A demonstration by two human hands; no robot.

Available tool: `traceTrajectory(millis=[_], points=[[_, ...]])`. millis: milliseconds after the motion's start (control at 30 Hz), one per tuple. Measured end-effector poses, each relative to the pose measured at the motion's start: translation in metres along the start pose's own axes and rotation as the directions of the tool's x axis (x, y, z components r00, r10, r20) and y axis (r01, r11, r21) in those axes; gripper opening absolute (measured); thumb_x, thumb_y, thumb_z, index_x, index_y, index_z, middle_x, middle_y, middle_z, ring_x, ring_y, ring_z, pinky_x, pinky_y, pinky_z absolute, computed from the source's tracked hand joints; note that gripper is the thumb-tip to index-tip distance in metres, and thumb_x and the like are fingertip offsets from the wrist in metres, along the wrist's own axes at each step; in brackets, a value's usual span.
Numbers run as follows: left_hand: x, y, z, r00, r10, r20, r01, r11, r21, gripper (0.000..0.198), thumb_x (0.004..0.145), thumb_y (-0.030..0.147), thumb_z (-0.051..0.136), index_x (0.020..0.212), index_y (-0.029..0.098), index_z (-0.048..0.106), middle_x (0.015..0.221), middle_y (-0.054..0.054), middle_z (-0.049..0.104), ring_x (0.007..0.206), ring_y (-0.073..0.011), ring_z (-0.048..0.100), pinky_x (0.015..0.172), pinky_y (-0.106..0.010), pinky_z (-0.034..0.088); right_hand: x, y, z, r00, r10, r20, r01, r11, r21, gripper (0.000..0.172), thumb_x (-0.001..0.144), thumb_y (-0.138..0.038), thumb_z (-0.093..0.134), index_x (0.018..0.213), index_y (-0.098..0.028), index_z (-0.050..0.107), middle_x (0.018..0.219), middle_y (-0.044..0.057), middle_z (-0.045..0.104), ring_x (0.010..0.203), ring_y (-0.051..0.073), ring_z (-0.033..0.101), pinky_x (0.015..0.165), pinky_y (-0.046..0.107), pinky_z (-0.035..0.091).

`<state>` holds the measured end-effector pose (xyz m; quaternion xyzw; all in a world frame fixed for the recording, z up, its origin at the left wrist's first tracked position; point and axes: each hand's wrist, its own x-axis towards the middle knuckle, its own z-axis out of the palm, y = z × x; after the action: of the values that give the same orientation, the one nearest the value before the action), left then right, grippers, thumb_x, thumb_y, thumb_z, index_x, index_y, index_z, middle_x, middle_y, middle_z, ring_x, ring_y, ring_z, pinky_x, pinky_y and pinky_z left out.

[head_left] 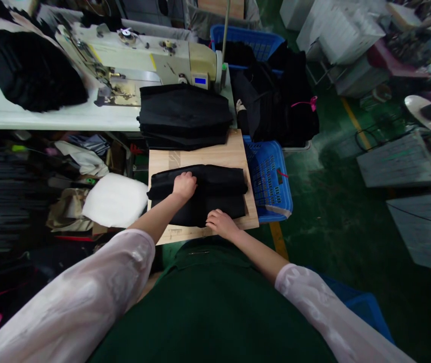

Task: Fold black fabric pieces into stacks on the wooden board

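A stack of folded black cloth lies on a light wooden board in front of my body. My left hand is closed on the upper layer, left of its middle, with the fingers curled into the cloth. At the near edge my right hand pinches the lower part of the same stack; its thumb is hard to see. Just beyond lies another pile of black cloth pieces, overlapping the far edge of the board and the sewing table.
A sewing machine stands on the white table ahead, with a black cloth pile to its left. A blue basket sits right of the board. Black bundles lie farther back. A white-covered stool is at left.
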<state>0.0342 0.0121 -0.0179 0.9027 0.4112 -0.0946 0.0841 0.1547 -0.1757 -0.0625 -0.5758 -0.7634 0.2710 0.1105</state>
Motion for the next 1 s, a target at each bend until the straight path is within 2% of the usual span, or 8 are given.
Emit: traceTrajectory(millis=[133, 333, 400, 467, 600, 800, 900, 1000], points=[[-0.003, 0.013, 0.01, 0.998, -0.061, 0.002, 0.061, 0.998, -0.018, 0.027, 0.091, 0.012, 0.037, 0.105, 0.009, 0.059, 0.092, -0.018, 0.068, 0.09, -0.0298, 0.065, 0.075, -0.039, 0.047, 0.0, 0.004, 0.0, 1.0, 0.009, -0.007, -0.009, 0.999, 0.04, 0.012, 0.092, -0.022, 0.057, 0.091, -0.018, 0.069, 0.1, 0.005, 0.063, 0.093, 0.017, 0.052, 0.082, 0.029, 0.044], [-0.018, 0.006, 0.017, 0.94, -0.332, 0.073, 0.339, 0.893, -0.298, 0.027, 0.088, 0.037, 0.051, 0.099, 0.013, 0.054, 0.082, -0.011, 0.068, 0.075, -0.0236, 0.067, 0.066, -0.031, 0.049, 0.005, 0.0, 0.001, 0.983, 0.176, -0.052, -0.169, 0.979, 0.112, 0.013, 0.095, -0.019, 0.05, 0.099, -0.018, 0.062, 0.095, 0.005, 0.065, 0.09, 0.017, 0.057, 0.082, 0.029, 0.044], [-0.033, -0.001, 0.022, 0.965, -0.255, 0.066, 0.258, 0.861, -0.438, 0.024, 0.087, 0.039, 0.053, 0.094, 0.016, 0.055, 0.079, -0.007, 0.066, 0.071, -0.02, 0.064, 0.066, -0.03, 0.049, 0.006, -0.001, 0.001, 0.968, 0.245, -0.055, -0.234, 0.96, 0.151, 0.014, 0.094, -0.016, 0.049, 0.104, -0.019, 0.059, 0.093, 0.005, 0.065, 0.086, 0.017, 0.058, 0.078, 0.028, 0.045], [-0.052, -0.009, 0.03, 0.999, -0.042, 0.019, 0.045, 0.829, -0.557, 0.02, 0.084, 0.037, 0.057, 0.087, 0.017, 0.057, 0.083, -0.005, 0.064, 0.075, -0.0183, 0.062, 0.071, -0.03, 0.05, 0.007, 0.0, 0.001, 0.964, 0.263, -0.046, -0.251, 0.951, 0.178, 0.018, 0.092, -0.01, 0.046, 0.103, -0.019, 0.058, 0.09, 0.004, 0.064, 0.082, 0.016, 0.058, 0.075, 0.027, 0.045], [-0.085, -0.022, 0.051, 0.929, 0.362, -0.078, -0.339, 0.746, -0.573, 0.017, 0.078, 0.029, 0.066, 0.091, 0.018, 0.065, 0.103, -0.007, 0.061, 0.099, -0.0205, 0.057, 0.09, -0.034, 0.047, 0.005, 0.002, 0.001, 0.988, 0.148, -0.043, -0.138, 0.973, 0.185, 0.029, 0.086, 0.001, 0.04, 0.091, -0.018, 0.062, 0.094, 0.005, 0.062, 0.092, 0.017, 0.055, 0.081, 0.028, 0.045], [-0.094, -0.02, 0.067, 0.96, 0.28, -0.006, -0.245, 0.828, -0.504, 0.018, 0.087, 0.024, 0.054, 0.09, 0.017, 0.071, 0.091, -0.009, 0.067, 0.092, -0.0223, 0.061, 0.085, -0.035, 0.049, -0.006, -0.008, -0.006, 0.985, 0.0, -0.17, -0.002, 1.0, -0.012, 0.019, 0.09, -0.014, 0.05, 0.101, -0.018, 0.065, 0.112, 0.011, 0.057, 0.106, 0.022, 0.049, 0.089, 0.036, 0.042], [-0.086, -0.021, 0.069, 0.976, 0.216, 0.025, -0.16, 0.79, -0.592, 0.024, 0.089, 0.029, 0.051, 0.094, 0.017, 0.07, 0.092, -0.008, 0.07, 0.089, -0.0203, 0.064, 0.084, -0.031, 0.05, -0.009, -0.015, -0.004, 0.984, -0.146, -0.1, 0.135, 0.985, -0.105, 0.018, 0.095, -0.024, 0.05, 0.102, -0.019, 0.066, 0.104, 0.009, 0.059, 0.097, 0.021, 0.051, 0.086, 0.035, 0.042], [-0.078, -0.025, 0.071, 0.977, 0.194, 0.083, -0.102, 0.778, -0.62, 0.024, 0.087, 0.03, 0.052, 0.096, 0.017, 0.071, 0.096, -0.007, 0.072, 0.09, -0.0205, 0.065, 0.084, -0.031, 0.05, -0.006, -0.014, 0.005, 0.989, -0.141, -0.036, 0.137, 0.986, -0.093, 0.018, 0.094, -0.027, 0.054, 0.103, -0.018, 0.067, 0.099, 0.008, 0.062, 0.094, 0.02, 0.052, 0.079, 0.031, 0.044]])
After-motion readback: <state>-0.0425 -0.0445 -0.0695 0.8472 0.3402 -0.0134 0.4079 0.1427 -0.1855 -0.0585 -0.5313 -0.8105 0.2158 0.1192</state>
